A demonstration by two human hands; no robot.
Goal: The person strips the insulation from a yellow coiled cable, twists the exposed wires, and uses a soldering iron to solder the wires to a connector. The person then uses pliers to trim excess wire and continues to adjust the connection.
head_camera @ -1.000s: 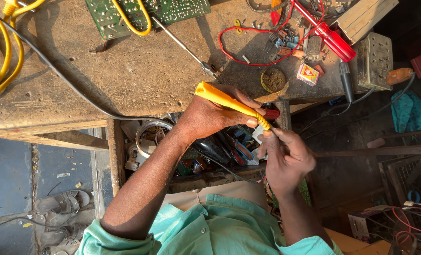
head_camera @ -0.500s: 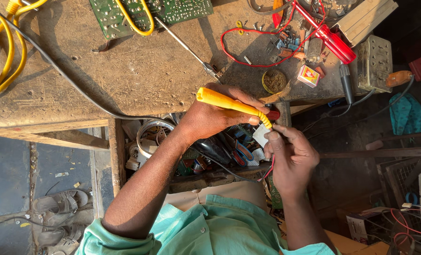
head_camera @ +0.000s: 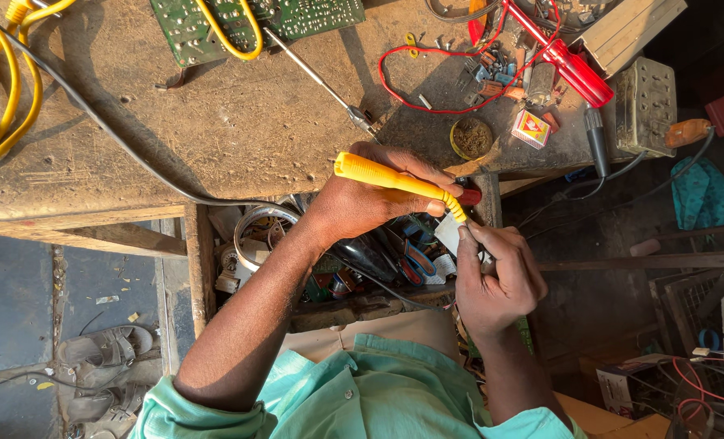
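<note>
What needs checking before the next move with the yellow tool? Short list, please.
1. left hand grips the yellow-handled tool firmly: ok.
2. right hand pinches the small white part: ok.
3. Tool tip lands on the part: cannot tell, fingers hide the contact.
4. black cord lies slack on the workbench: ok.
5. Work rests on the bench: not ok, it is held in the air past the bench edge.

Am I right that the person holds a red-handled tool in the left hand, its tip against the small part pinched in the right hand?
Not quite: in the head view the handle of the tool in the left hand is yellow, not red. Its tip does meet the small part pinched in the right hand.
</note>
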